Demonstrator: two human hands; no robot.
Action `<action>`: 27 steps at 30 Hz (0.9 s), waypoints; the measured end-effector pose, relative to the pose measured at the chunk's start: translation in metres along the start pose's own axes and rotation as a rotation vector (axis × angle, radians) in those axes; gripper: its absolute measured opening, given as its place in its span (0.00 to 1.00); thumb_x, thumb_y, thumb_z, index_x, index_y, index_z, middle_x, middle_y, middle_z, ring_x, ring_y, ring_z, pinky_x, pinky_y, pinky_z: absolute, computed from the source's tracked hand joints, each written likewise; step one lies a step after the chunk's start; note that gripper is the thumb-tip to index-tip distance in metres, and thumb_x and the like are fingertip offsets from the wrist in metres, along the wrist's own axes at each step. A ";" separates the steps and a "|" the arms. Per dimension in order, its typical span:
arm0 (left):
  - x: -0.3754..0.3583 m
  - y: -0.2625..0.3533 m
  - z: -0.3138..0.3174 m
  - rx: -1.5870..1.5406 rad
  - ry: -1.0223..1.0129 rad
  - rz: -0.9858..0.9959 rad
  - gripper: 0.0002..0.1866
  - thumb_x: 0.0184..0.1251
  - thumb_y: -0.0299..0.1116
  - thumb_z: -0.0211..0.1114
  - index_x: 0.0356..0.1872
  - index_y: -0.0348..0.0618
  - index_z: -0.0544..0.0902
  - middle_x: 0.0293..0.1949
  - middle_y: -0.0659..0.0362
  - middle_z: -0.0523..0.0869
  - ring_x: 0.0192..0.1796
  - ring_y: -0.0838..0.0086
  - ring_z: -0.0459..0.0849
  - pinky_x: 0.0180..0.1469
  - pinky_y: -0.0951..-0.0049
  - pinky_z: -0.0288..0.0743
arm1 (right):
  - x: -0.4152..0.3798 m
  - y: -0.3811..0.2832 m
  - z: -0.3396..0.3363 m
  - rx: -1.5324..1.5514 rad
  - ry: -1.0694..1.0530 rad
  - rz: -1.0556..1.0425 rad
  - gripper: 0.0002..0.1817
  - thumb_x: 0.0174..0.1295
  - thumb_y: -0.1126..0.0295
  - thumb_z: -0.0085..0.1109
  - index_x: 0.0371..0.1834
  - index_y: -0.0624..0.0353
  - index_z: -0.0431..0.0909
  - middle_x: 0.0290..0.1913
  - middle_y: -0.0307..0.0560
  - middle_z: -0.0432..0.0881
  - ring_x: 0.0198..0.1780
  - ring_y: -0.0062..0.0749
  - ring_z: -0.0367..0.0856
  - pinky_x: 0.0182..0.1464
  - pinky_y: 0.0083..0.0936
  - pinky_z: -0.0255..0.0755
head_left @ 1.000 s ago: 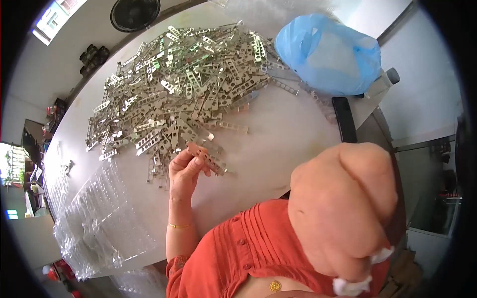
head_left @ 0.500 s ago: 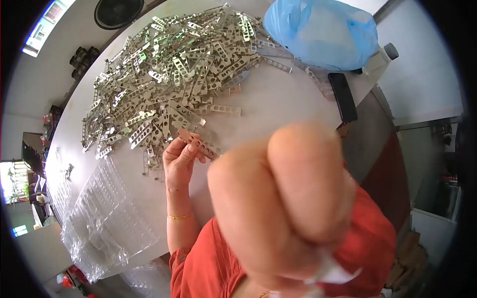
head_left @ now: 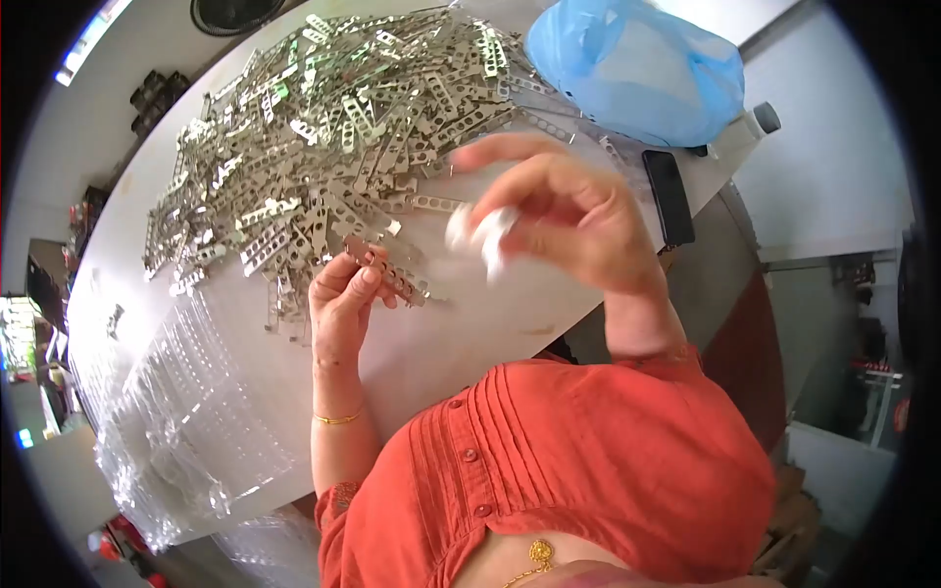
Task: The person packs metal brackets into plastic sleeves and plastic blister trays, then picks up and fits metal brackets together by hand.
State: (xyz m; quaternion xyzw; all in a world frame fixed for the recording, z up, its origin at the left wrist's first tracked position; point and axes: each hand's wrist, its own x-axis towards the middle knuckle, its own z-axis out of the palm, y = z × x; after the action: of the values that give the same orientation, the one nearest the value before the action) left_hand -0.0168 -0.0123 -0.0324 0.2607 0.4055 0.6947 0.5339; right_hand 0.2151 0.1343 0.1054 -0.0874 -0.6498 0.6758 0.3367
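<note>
My left hand [head_left: 341, 299] is closed around a perforated metal strip [head_left: 400, 281], pinching its upper end between thumb and fingers. The strip slants down to the right, with a row of round holes along it. To the right and higher, my right hand [head_left: 598, 220] is raised over the table, somewhat blurred. Between its thumb and fingers is a crumpled white wad [head_left: 493, 237], which looks like tissue or cloth. A gap separates the wad from the strip. Beyond both hands lies a large heap of similar metal strips [head_left: 333, 137].
A blue plastic bag [head_left: 637, 73] sits at the back right of the white table [head_left: 431, 343]. Close to it are a black phone [head_left: 668, 199] and a bottle with a grey cap [head_left: 766, 118]. Clear plastic trays [head_left: 206, 392] lie at the left edge.
My right hand has swung from close in front of the camera, near the face, out over the table, bringing the white wad along. My left hand keeps its grip on the strip.
</note>
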 end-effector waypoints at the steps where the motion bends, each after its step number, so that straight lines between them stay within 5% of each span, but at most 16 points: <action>1: 0.000 0.001 0.002 0.003 0.004 0.005 0.08 0.70 0.26 0.67 0.47 0.34 0.85 0.48 0.53 0.87 0.30 0.75 0.83 0.35 0.71 0.82 | -0.007 0.015 -0.014 -0.197 0.142 0.003 0.11 0.64 0.85 0.63 0.48 0.66 0.82 0.58 0.52 0.80 0.47 0.34 0.88 0.51 0.26 0.84; 5: -0.001 0.002 0.004 -0.006 -0.016 0.008 0.09 0.70 0.26 0.68 0.47 0.35 0.85 0.47 0.53 0.88 0.30 0.73 0.83 0.36 0.70 0.82 | -0.040 0.054 -0.104 -0.756 0.507 0.224 0.06 0.67 0.75 0.63 0.44 0.62 0.85 0.37 0.40 0.87 0.40 0.23 0.86 0.44 0.22 0.78; 10: -0.001 0.001 0.005 -0.004 -0.023 0.031 0.10 0.71 0.28 0.67 0.49 0.35 0.85 0.44 0.56 0.88 0.31 0.77 0.83 0.34 0.72 0.81 | -0.058 0.063 -0.169 -1.241 0.776 0.284 0.09 0.61 0.69 0.68 0.41 0.59 0.87 0.37 0.46 0.85 0.37 0.31 0.85 0.43 0.27 0.76; 19: -0.001 0.002 0.007 0.006 -0.037 0.036 0.10 0.71 0.29 0.67 0.48 0.34 0.85 0.45 0.56 0.87 0.32 0.77 0.83 0.35 0.72 0.81 | -0.039 0.085 -0.221 -1.752 0.727 0.005 0.09 0.59 0.63 0.69 0.38 0.55 0.86 0.39 0.50 0.85 0.41 0.50 0.82 0.43 0.41 0.76; 27: -0.001 0.003 0.007 -0.029 -0.006 0.015 0.09 0.70 0.27 0.68 0.47 0.33 0.85 0.42 0.55 0.88 0.29 0.75 0.83 0.35 0.73 0.80 | -0.030 0.088 -0.221 -1.841 0.625 0.287 0.10 0.59 0.65 0.69 0.39 0.56 0.81 0.40 0.52 0.83 0.42 0.55 0.83 0.41 0.47 0.77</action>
State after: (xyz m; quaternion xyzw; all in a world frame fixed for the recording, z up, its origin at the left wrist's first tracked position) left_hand -0.0128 -0.0112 -0.0258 0.2579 0.3919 0.7038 0.5335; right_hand 0.3310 0.3046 -0.0177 -0.5686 -0.7876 -0.1137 0.2086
